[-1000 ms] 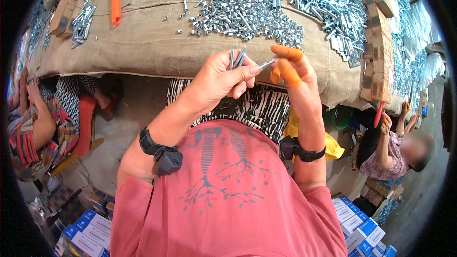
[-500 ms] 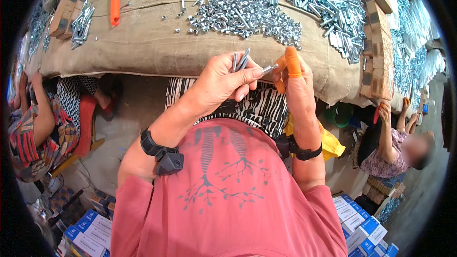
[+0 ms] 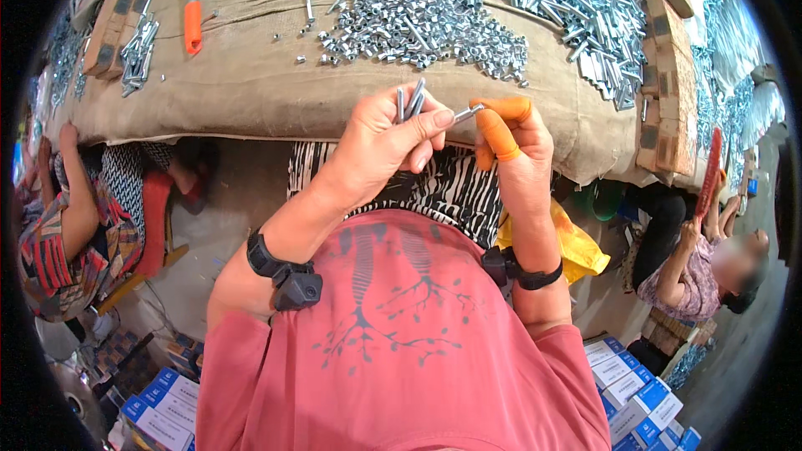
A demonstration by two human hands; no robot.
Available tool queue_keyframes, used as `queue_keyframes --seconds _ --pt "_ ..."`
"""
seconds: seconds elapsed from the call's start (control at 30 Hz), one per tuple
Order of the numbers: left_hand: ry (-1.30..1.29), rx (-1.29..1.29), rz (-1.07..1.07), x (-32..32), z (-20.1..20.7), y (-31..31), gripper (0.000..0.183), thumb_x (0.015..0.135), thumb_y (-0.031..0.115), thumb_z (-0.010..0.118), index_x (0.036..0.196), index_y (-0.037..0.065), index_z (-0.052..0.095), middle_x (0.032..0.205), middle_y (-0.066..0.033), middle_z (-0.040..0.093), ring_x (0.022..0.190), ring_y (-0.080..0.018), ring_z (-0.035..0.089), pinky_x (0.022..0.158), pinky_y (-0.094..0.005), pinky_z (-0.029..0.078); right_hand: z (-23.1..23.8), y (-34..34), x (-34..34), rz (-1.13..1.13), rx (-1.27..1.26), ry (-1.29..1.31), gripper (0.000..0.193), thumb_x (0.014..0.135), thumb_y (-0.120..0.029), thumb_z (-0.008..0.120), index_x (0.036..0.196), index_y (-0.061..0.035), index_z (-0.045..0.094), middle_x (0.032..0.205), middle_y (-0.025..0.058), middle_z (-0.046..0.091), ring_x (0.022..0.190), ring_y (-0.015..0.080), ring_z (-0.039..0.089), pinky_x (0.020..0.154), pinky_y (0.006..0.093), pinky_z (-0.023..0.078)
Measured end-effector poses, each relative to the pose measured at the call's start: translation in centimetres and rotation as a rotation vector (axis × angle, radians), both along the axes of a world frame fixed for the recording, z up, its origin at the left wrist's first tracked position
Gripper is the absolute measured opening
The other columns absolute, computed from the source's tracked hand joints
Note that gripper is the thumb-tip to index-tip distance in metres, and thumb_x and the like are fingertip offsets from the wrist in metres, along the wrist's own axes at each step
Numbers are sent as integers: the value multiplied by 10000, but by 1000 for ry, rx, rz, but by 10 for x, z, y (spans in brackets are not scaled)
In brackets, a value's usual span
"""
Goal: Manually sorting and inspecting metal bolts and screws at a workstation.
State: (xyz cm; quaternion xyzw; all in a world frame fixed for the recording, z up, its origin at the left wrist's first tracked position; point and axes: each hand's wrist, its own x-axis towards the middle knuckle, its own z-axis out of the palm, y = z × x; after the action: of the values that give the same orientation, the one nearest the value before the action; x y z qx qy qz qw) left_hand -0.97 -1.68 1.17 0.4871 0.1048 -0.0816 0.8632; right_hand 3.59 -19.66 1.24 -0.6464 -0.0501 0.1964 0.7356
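My left hand (image 3: 393,132) is closed round several slim silver metal rods (image 3: 409,100), whose ends stick up past the fingers. Between its thumb and fingertips one more metal rod (image 3: 464,114) points right. My right hand (image 3: 516,135) wears orange finger covers (image 3: 499,134) and pinches the far end of that rod. Whether a small part sits at the tip is too fine to tell. Both hands are above the near edge of a cloth-covered table (image 3: 251,100). Beyond them lies a heap of small silver metal rings (image 3: 418,17).
Silver metal tubes (image 3: 576,25) are piled at the back right, beside a row of bricks (image 3: 666,75). An orange-handled tool (image 3: 193,27) lies at left. People sit at left (image 3: 75,225) and right (image 3: 681,271); the right one holds a red strip (image 3: 710,171). Blue-white boxes (image 3: 635,401) stand behind me.
My right fingers have turned and bent down, the thumb now pressing at the rod's end. My left hand has shifted slightly left. The person at right has raised the red strip.
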Motion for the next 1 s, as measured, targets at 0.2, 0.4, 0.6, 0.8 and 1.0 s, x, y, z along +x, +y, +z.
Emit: queue_keyframes --seconds 0.2,0.4,0.6,0.8,1.0 --pt "12 72 -92 6 6 -1 154 943 165 641 867 50 573 716 -25 599 493 -28 477 440 -177 367 -7 -7 9 -22 128 -23 216 934 -111 648 1125 -18 611 798 17 611 619 75 552 555 205 432" --pt "90 -17 -135 6 2 5 150 944 157 634 868 46 567 718 -29 596 492 -28 474 439 -176 366 -11 -12 15 92 12 -150 136 928 -102 655 1039 -31 621 818 9 623 660 70 574 576 220 470" --pt "155 64 -100 1 4 13 165 935 184 651 878 50 573 711 -7 598 499 -27 481 428 -180 335 -6 5 20 96 -62 -341 159 872 -127 717 909 -16 608 740 43 609 658 91 574 579 252 477" --pt "113 250 -190 1 10 12 127 946 152 630 883 47 593 685 7 591 500 -28 490 445 -183 371 -11 -2 23 156 -321 -455 185 862 -161 725 899 -13 621 759 76 613 628 157 589 557 281 461" --pt "-43 603 -343 2 18 24 171 947 109 599 1040 -3 687 914 -50 609 575 -49 522 505 -185 384 -11 -29 60 -381 -435 -419 124 887 -122 683 960 -24 661 807 93 611 684 180 588 612 318 473"
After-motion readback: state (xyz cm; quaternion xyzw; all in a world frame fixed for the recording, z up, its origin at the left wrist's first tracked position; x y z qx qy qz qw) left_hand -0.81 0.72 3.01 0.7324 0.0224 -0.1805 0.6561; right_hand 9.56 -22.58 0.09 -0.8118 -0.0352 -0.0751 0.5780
